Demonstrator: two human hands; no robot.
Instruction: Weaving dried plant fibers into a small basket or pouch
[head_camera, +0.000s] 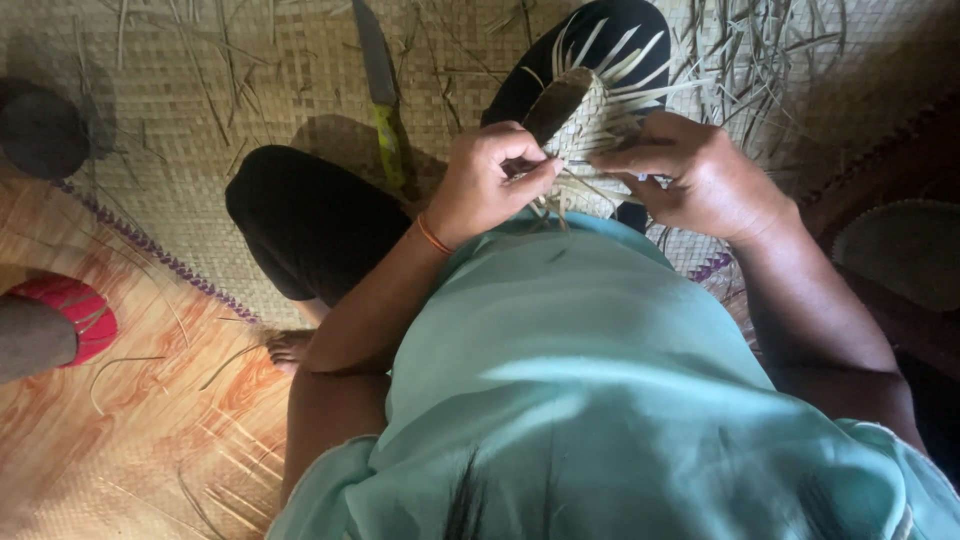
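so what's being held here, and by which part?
Both hands hold a small woven straw piece at its near edge: left hand pinches loose strips, right hand grips the side.

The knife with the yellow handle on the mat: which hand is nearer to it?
The left hand. It holds the woven piece just to the right of the knife in the picture. The right hand grips the piece's far side, farther from the knife.

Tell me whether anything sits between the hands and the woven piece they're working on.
Nothing visible does. The left hand and the right hand both already grip the small woven piece directly, fingers on its strips. The knife lies apart on the mat, beyond the knee.
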